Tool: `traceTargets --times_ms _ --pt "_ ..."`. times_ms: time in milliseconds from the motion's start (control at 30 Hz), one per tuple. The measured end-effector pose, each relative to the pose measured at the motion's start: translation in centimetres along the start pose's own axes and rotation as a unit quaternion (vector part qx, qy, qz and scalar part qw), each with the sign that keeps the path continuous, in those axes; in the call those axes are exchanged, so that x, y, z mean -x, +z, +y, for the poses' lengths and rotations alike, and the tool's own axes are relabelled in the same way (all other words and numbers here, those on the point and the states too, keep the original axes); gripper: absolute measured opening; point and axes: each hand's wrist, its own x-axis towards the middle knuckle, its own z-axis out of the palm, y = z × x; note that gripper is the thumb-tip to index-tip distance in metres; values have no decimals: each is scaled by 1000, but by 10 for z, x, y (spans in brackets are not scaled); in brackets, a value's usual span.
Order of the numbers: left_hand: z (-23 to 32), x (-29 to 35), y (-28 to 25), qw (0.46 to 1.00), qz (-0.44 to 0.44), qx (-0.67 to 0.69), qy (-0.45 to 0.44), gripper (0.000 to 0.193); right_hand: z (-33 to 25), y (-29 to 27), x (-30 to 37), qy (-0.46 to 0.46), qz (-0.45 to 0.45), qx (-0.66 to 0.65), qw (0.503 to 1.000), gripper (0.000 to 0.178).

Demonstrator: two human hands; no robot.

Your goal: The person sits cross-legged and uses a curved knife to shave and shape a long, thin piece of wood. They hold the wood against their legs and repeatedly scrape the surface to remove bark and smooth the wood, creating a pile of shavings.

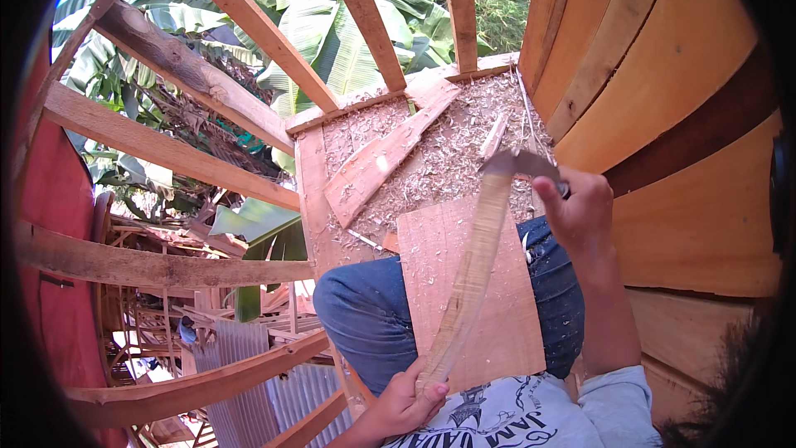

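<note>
My left hand [409,400] is closed round the near end of a long, slightly curved pale wooden strip [474,274]. The strip slants up and away over a flat wooden board [423,261] resting across my lap. My right hand [584,206] is wrapped round the grip of a short, dark-bladed knife [531,163]. Its blade lies against the far end of the strip; the exact contact at the edge cannot be made out. Most of the knife's handle is hidden in my fingers.
Wood shavings [444,149] cover the floor in front of my knees, around a loose plank [385,168] and small offcuts. Spaced wooden bars [174,272] enclose the left and far sides, with banana leaves beyond. A plank wall [663,83] rises close on the right.
</note>
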Motion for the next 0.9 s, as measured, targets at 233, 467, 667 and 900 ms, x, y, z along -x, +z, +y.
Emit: traceTargets --times_ms 233,467,667,900 --pt "0 3 -27 982 13 189 -1 29 5 -25 11 48 -43 -95 993 66" --pt "2 -3 -17 979 -25 201 -10 29 -49 -18 51 -162 -130 -10 978 66" --pt "-2 2 -3 995 -3 98 -31 31 2 -1 -4 10 -3 24 1000 70" --pt "2 1 -21 984 2 176 -14 25 -6 -30 21 13 -39 -103 994 67"
